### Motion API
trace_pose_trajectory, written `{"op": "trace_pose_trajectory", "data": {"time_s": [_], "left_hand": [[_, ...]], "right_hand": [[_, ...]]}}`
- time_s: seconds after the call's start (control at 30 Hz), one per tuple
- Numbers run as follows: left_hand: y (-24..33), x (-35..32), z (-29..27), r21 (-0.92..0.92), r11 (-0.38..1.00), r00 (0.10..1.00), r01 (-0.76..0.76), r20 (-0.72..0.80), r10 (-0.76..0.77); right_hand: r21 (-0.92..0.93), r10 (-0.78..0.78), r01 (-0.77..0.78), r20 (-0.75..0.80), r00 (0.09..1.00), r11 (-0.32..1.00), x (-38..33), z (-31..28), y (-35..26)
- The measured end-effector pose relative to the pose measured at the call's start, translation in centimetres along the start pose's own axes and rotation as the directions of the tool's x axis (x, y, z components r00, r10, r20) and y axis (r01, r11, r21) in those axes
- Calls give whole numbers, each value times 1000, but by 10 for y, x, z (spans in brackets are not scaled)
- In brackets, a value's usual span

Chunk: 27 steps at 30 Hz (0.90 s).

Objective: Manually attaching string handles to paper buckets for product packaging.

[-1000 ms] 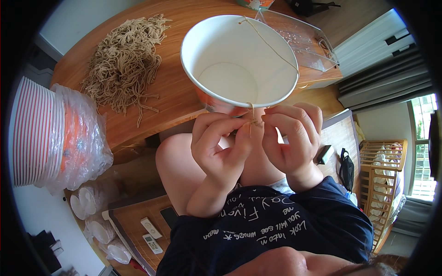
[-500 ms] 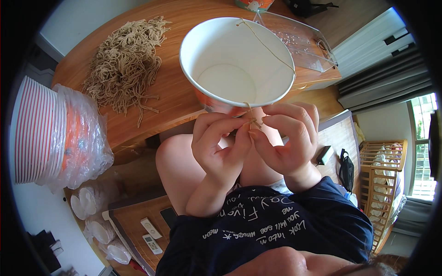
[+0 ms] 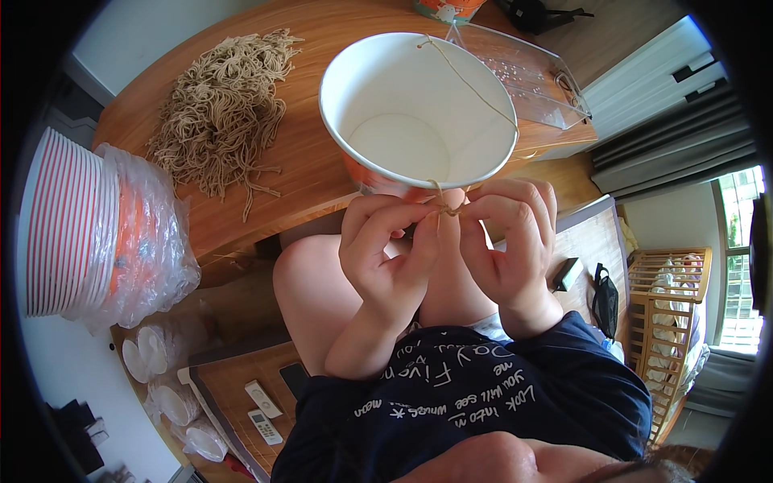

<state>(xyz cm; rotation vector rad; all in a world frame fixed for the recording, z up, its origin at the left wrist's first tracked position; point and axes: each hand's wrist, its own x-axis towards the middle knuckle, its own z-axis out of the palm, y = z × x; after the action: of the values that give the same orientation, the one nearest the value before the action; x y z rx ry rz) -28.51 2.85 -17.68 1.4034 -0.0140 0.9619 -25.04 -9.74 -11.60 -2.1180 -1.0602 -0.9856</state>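
The paper bowl [image 3: 419, 113] in front of you has a smooth, faintly glossy white inside, and the twine [image 3: 467, 76] strung across its mouth is rough, matt fibre, as is the loose heap of twine pieces [image 3: 221, 117]. Under them your table [image 3: 322, 173] is wood with a warm, lightly polished grain, and the tray [image 3: 523, 76] at its far edge is clear, shiny plastic. To your left, the stack of bowls [image 3: 76, 225] sits in thin, crinkled, glossy plastic wrap [image 3: 157, 241].

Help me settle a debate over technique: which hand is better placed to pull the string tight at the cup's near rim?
Probably the right hand: its fingertips pinch the string at the knot, while the left hand braces against the paper cup.
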Motion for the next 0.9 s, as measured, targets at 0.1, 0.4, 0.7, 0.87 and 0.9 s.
{"op": "trace_pose_trajectory", "data": {"time_s": [0.1, 0.4, 0.7, 0.87, 0.9], "left_hand": [[0, 0, 1, 9, 1000, 1000, -20, 0, 20], [1, 0, 1, -24, 999, 999, -43, 22, 44], [-2, -2, 1, 27, 999, 999, -34, 17, 33], [-3, 0, 2, 0, 999, 999, -40, 28, 40], [-3, 0, 1, 1, 999, 999, -41, 27, 41]], "right_hand": [[14, 34, -35, 69, 997, 999, 0, -5, 0], [81, 103, -119, 172, 980, 990, -4, -8, 3], [76, 63, -70, 86, 994, 995, -5, -6, -1], [61, 87, -91, 67, 994, 994, -2, -1, -2], [52, 71, -74, 58, 996, 996, -2, 0, -1]]}}
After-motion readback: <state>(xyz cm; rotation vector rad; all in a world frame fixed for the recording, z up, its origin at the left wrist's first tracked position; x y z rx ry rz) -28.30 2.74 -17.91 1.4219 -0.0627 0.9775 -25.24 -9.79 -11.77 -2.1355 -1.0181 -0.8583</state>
